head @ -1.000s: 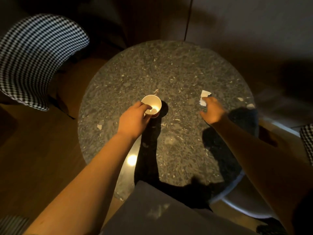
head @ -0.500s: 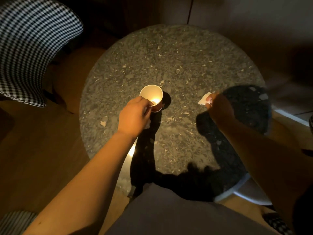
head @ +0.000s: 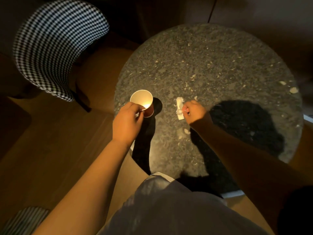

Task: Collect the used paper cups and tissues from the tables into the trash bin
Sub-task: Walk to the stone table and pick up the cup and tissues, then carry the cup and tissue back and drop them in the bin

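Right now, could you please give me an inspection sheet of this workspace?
Surface: round speckled stone table, partly in shadow.
Job's things: cup at the table's left edge; tissue to its right.
Clutter: pale flecks on the table; cannot tell whether scraps or stone pattern.
Hands: left hand grips the cup's rim; right hand pinches the tissue.
Cables: nothing seen.
Surroundings: checked chair to the left; wooden floor.

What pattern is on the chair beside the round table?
The chair has a black-and-white check, seen in the head view.
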{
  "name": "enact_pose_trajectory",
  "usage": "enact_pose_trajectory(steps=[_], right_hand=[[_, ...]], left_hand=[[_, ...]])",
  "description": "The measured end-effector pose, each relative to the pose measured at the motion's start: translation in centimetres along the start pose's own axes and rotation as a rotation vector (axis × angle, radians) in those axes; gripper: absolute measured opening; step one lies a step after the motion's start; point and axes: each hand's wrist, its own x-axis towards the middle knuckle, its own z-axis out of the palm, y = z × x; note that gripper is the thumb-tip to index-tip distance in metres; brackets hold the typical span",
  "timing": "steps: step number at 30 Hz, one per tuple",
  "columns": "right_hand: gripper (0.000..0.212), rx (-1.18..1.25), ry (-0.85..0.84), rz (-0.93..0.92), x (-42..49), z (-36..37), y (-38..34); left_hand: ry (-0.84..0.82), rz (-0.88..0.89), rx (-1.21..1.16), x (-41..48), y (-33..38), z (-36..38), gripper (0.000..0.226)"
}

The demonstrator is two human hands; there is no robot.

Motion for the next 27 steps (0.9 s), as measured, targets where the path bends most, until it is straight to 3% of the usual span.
enact_pose_trajectory(steps=[4, 24, 27], right_hand=[[0.012, 0.033, 0.084, 0.033, -1.0, 1.3, -1.0], [0.017, -0.073, 0.010, 0.244, -4.0, 1.4, -1.8], [0.015, -0.042, 0.100, 0.271, -5.5, 0.2, -2.0]], left_hand=[[-0.001, 0.029, 0.005, -1.3, -1.7, -0.8, 0.011], [-0.015, 0.184, -0.023, -3.2, -1.9, -0.8, 0.012], [-0.018, 0.257, -0.037, -3.3, -1.2, -1.2, 0.011]])
